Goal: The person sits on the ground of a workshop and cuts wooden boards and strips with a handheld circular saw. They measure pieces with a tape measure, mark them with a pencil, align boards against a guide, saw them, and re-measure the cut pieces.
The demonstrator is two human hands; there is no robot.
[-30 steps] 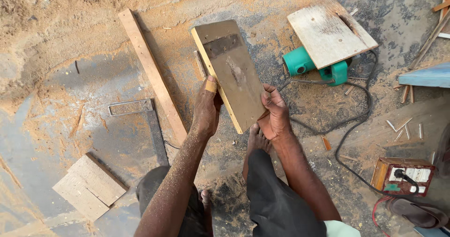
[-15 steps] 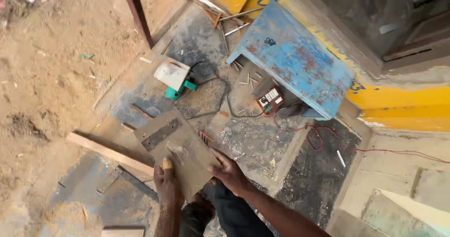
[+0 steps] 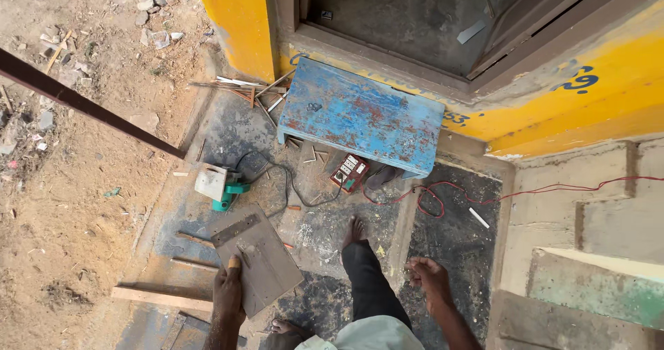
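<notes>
My left hand (image 3: 228,293) grips the near edge of a flat brown wooden board (image 3: 257,256) with a dark metal strip across its far end, holding it low over the ground. My right hand (image 3: 429,277) hangs free to the right of my leg, fingers loosely curled with nothing in it. My bare foot (image 3: 355,231) steps forward on the dusty dark floor.
A green power tool under a small white board (image 3: 218,184) lies ahead with its black cable running to a red switch box (image 3: 350,172). A worn blue bench (image 3: 360,118) stands by a yellow doorway. A wooden batten (image 3: 162,298) lies at left, concrete steps (image 3: 588,253) at right.
My right hand has let go of the board, which now hangs in the left hand alone. I have stood up and stepped forward, so the view has widened toward the doorway.
</notes>
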